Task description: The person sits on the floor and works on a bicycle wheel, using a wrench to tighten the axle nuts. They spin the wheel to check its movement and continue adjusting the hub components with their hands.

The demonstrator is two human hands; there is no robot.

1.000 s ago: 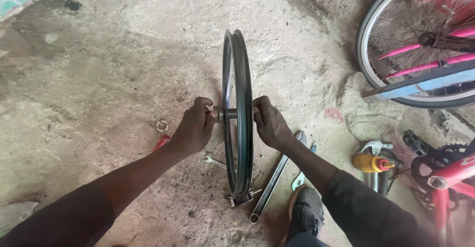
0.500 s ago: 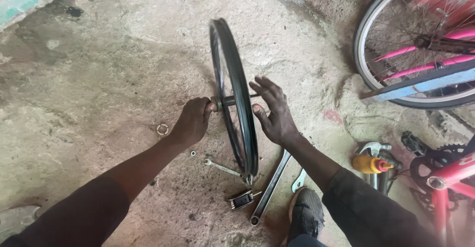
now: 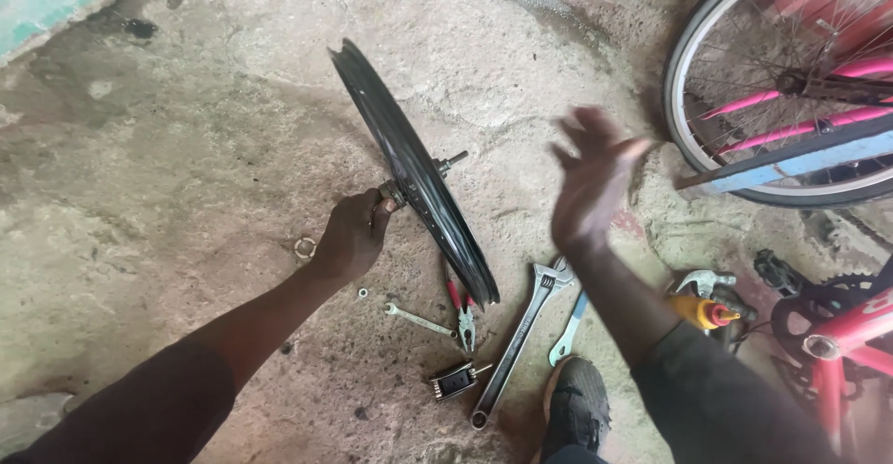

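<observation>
One view only, worn on the person's head. It looks steeply down at a concrete floor [image 3: 186, 148] from above and behind the arms, which enter from the bottom edge. The rim [image 3: 409, 171] sits near mid-frame at arm's reach. A bicycle wheel [image 3: 791, 83] fills the upper right corner; a shoe [image 3: 577, 408] shows at the bottom centre.

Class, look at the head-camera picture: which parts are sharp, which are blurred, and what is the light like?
Head view: the right hand is smeared by motion blur; the left hand, black wheel rim and adjustable wrench are sharp; light is soft and even, without glare or hard shadows.
</observation>
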